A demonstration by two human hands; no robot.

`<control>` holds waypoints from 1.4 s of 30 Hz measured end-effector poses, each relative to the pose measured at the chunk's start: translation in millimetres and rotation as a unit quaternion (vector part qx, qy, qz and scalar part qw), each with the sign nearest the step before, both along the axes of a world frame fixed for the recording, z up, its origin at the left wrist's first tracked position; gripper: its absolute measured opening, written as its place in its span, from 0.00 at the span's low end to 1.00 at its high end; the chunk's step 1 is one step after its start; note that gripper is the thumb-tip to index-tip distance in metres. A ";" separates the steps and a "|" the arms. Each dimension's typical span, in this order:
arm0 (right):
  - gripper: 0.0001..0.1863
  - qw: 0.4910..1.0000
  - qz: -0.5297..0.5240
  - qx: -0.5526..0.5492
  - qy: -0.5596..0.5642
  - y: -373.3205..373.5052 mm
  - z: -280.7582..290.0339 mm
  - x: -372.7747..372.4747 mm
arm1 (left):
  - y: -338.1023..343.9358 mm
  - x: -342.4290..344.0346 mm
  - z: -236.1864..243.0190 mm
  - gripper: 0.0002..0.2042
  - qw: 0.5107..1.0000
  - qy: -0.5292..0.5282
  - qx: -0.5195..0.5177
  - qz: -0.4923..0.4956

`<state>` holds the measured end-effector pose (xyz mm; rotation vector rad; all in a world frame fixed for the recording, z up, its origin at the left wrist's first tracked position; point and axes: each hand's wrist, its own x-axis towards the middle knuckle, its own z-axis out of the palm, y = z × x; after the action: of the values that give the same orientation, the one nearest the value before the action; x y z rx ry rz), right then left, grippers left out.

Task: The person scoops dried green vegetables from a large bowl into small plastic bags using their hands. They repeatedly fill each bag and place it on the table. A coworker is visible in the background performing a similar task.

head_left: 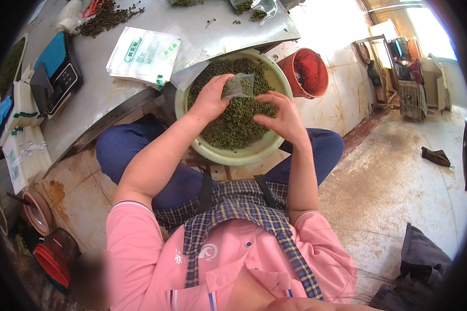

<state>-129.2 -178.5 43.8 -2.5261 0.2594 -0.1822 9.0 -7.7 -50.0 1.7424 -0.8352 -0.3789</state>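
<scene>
- Fingers [222,80] of the left hand [210,98], upper centre, are pinching a small clear bag [238,86]; is it filled, or just see-through over the basin [234,159]? Can't tell.
- Right hand [283,116] just beside it, thumb and fingers parted, loosely bent, palm turned out of sight.
- Green grains [228,127] spread below both, heaped in that pale basin, partly covered by the hands.
- Red bucket [287,72] right of the basin, its insides too dark to name.
- Over to upper left: printed white packets [140,57] on a metal table [218,41], a blue-topped scale [67,75] beyond.
- Lower left, a blurred patch masks everything; lower right, dark cloth [420,264] disappears into the black rim.
</scene>
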 end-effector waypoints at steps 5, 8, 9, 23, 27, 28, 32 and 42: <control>0.22 0.992 0.000 0.100 0.083 26.5 45.4 18.1 | -1.2 -3.8 9.6 0.29 0.999 -0.013 -0.006 -0.037; 0.18 0.990 0.061 0.042 0.123 25.6 27.8 28.1 | 2.0 -3.7 18.9 0.30 0.995 0.021 -0.001 -0.095; 0.16 0.990 0.061 0.045 0.116 19.7 18.8 31.1 | 5.5 -5.7 24.1 0.31 0.995 0.023 0.007 -0.097; 0.13 0.965 -0.099 0.006 -0.243 -50.8 66.7 217.7 | 54.7 51.3 69.1 0.18 0.905 -0.340 0.212 0.141; 0.12 0.940 -0.180 -0.036 -0.286 -57.3 97.1 282.0 | 59.7 55.5 74.8 0.12 0.937 -0.281 0.157 0.139; 0.12 0.936 -0.198 -0.049 -0.285 -61.0 100.2 297.1 | 59.8 56.9 78.0 0.12 0.941 -0.269 0.144 0.147; 0.13 0.950 -0.135 -0.049 -0.277 -111.4 37.3 349.5 | 59.8 64.0 85.0 0.11 0.962 -0.201 0.107 0.150; 0.10 0.990 0.101 0.088 -0.051 -8.4 -35.1 156.7 | 72.9 71.9 106.3 0.20 0.972 -0.033 -0.094 0.214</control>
<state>27.5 -186.9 8.7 -2.3416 -0.0208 -0.1979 80.9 65.2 56.3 1.7071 -0.5003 0.0461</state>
